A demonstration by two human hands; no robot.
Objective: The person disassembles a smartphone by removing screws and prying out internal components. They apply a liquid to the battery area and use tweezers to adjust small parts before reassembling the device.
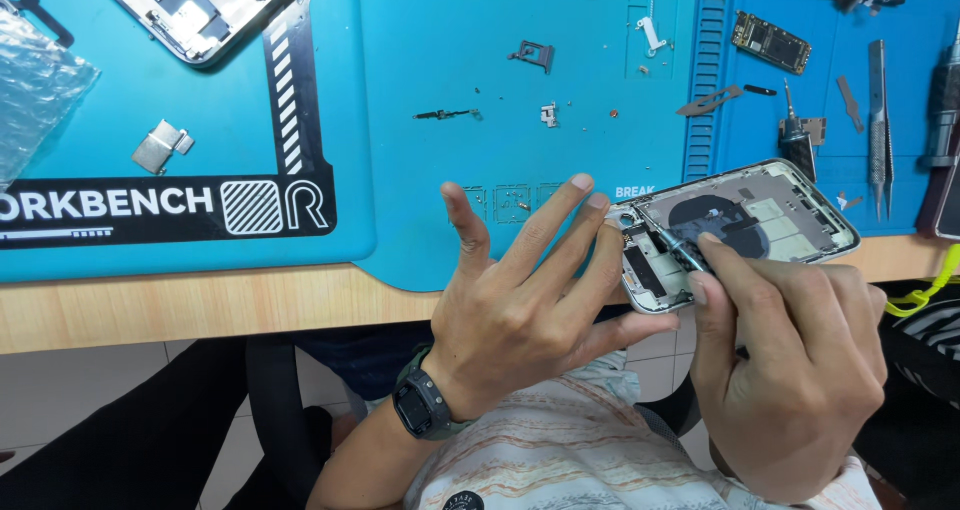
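An opened phone housing (790,210), its insides showing, juts past the table's front edge. My left hand (530,300), with a dark watch on the wrist, steadies its left end between thumb and fingertips, the other fingers spread. My right hand (790,370) grips a thin dark screwdriver (682,247), whose tip rests inside the housing near its left end.
Two blue work mats (450,170) cover the wooden table (200,310). On them lie small metal brackets (160,147), loose screws, a circuit board (770,42), tweezers (878,120) and another opened phone (200,5) at the top left. A clear plastic bag (35,90) sits at far left.
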